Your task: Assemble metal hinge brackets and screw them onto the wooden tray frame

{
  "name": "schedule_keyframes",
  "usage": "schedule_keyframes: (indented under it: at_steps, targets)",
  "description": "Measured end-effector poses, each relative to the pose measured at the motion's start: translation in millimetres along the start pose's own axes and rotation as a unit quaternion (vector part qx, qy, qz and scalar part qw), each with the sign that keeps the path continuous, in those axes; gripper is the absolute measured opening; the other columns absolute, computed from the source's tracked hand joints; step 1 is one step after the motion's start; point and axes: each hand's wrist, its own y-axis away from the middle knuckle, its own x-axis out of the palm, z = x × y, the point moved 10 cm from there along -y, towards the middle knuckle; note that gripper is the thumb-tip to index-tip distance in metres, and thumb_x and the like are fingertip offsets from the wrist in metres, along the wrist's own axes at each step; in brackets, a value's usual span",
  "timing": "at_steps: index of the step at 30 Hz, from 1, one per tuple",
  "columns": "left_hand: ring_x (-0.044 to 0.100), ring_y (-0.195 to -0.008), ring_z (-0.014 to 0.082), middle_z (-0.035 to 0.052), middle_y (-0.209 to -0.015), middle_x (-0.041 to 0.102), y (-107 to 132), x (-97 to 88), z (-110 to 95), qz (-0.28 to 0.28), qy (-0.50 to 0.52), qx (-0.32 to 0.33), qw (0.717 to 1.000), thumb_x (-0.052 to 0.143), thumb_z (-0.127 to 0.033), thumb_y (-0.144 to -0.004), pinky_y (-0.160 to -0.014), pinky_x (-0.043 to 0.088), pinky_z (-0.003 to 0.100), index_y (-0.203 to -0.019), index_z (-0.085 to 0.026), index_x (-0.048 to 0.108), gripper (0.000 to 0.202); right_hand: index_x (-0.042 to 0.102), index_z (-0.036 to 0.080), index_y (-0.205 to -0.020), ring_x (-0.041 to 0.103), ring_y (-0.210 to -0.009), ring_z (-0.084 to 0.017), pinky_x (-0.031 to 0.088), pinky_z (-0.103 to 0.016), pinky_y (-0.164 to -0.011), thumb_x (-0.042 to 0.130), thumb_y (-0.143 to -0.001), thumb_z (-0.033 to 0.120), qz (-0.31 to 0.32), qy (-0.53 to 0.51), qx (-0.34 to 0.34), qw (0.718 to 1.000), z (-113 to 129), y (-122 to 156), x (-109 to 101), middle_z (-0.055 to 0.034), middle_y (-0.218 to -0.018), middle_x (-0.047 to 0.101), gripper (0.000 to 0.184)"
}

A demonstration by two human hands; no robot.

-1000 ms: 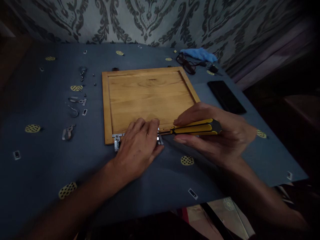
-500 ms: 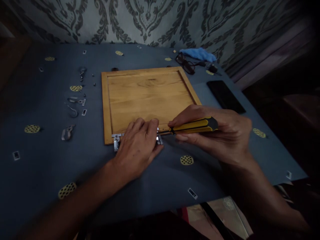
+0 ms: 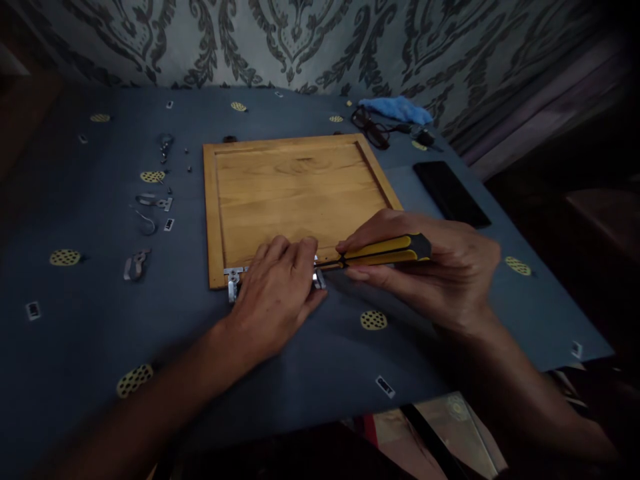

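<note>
A wooden panel (image 3: 300, 200) with a raised frame lies flat on the cloth. At its near edge sit shiny metal fittings that look like latches: one (image 3: 233, 283) shows left of my left hand (image 3: 275, 290), another (image 3: 319, 279) pokes out on the hand's right. My left fingers bend over the panel's edge, closed on this right fitting, with the tips hidden. In my right hand (image 3: 435, 273) is a yellow-and-black screwdriver (image 3: 387, 251), gripped by its handle and lying nearly level. Its shaft points left to the fitting; the tip is hidden by my left fingers.
Loose metal fittings (image 3: 136, 265), a curved metal piece (image 3: 145, 223) and small screws (image 3: 189, 169) lie left of the panel. A black phone (image 3: 451, 193), glasses (image 3: 371, 127) and a blue cloth (image 3: 397, 109) lie to the right. The patterned wall (image 3: 280, 40) rises behind.
The screwdriver's handle and my right hand have shifted very slightly left. My left hand and the panel look the same.
</note>
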Motion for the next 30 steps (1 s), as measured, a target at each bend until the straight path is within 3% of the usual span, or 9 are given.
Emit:
schedule_keyframes:
  at_steps: [4, 8, 10, 17, 23, 30]
  targets:
    - [0.062, -0.114, 0.0328, 0.012, -0.114, 0.073, -0.2, -0.8, 2.2, -0.003, 0.004, -0.01, 1.0, 0.074, -0.023, -0.092, -0.099, 0.053, 0.049, -0.13, -0.016, 0.052, 0.045, 0.079, 0.029, -0.091, 0.075, -0.072, -0.016, 0.059, -0.03, -0.065, 0.087, -0.084, 0.018, -0.038, -0.011, 0.013, 0.999, -2.8, 3.5, -4.6, 0.0024, -0.084, 0.079, 0.015]
    - [0.062, -0.114, 0.0328, 0.0129, -0.114, 0.073, -0.2, -1.1, 1.9, 0.001, 0.002, -0.005, 1.0, 0.074, -0.025, -0.093, -0.1, 0.054, 0.048, -0.135, -0.013, 0.05, 0.05, 0.08, 0.026, -0.087, 0.064, -0.056, -0.012, 0.055, -0.03, -0.053, 0.084, -0.09, 0.028, -0.196, -0.043, 0.022, 0.979, -7.3, 13.2, -30.8, -0.0004, -0.085, 0.076, 0.005]
    - [0.062, -0.114, 0.0328, 0.0135, -0.114, 0.073, -0.1, -1.4, 1.3, 0.002, 0.001, -0.001, 1.0, 0.074, -0.025, -0.093, -0.1, 0.054, 0.049, -0.136, -0.012, 0.049, 0.051, 0.081, 0.025, -0.085, 0.061, -0.052, -0.011, 0.052, -0.029, -0.046, 0.084, -0.09, 0.032, -0.24, -0.057, 0.025, 0.969, -9.8, 16.1, -37.3, -0.0009, -0.084, 0.075, 0.008]
    - [0.063, -0.112, 0.0324, 0.0108, -0.114, 0.072, 1.3, -2.6, 1.5, -0.016, 0.006, 0.0, 1.0, 0.074, -0.023, -0.092, -0.097, 0.054, 0.049, -0.133, -0.018, 0.048, 0.049, 0.079, 0.023, -0.083, 0.064, -0.049, -0.01, 0.052, -0.023, -0.041, 0.084, -0.089, 0.033, -0.216, -0.073, 0.073, 0.971, -22.8, 11.6, -29.3, 0.0008, -0.078, 0.073, 0.013]
    - [0.063, -0.113, 0.0329, 0.0123, -0.115, 0.072, 1.3, -3.2, 1.8, -0.018, 0.002, 0.002, 1.0, 0.075, -0.023, -0.092, -0.097, 0.054, 0.049, -0.134, -0.015, 0.047, 0.051, 0.076, 0.022, -0.083, 0.063, -0.048, -0.011, 0.051, -0.024, -0.041, 0.082, -0.091, 0.04, -0.202, -0.076, 0.082, 0.973, -24.9, 11.4, -27.4, 0.0016, -0.071, 0.068, 0.02]
    - [0.063, -0.111, 0.0331, 0.012, -0.114, 0.073, 1.9, -2.5, 1.3, -0.013, 0.004, 0.004, 1.0, 0.076, -0.023, -0.091, -0.094, 0.055, 0.049, -0.129, -0.016, 0.049, 0.047, 0.078, 0.025, -0.087, 0.067, -0.057, -0.013, 0.056, -0.028, -0.052, 0.085, -0.087, 0.043, -0.215, -0.117, 0.14, 0.959, -45.9, 10.1, -24.6, -0.0005, -0.082, 0.072, 0.019]
